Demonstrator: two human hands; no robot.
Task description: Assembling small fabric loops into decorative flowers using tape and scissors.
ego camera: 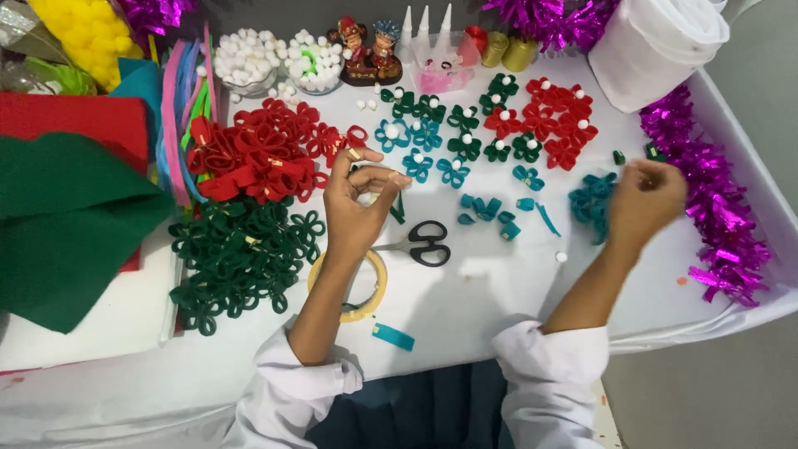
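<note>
My left hand [357,204] hovers over the white table [474,291], fingers pinched on a small dark green felt strip [398,208] that hangs below them. Just right of it lie black-handled scissors [422,243], and a roll of tape [359,283] sits under my wrist. My right hand [647,198] is curled beside a pile of teal felt loops [592,199], fingertips closed near small dark green bits [619,157]; what it grips is too small to tell. Loose teal loops [490,214] lie between my hands.
Heaps of red [253,154] and dark green felt flowers [241,254] lie at left. Finished flowers with white pom-poms [499,125] fill the back. Pom-pom bowls [245,62], figurines [366,50], purple tinsel [715,199], felt sheets [66,216] and a white roll [657,46] ring the table.
</note>
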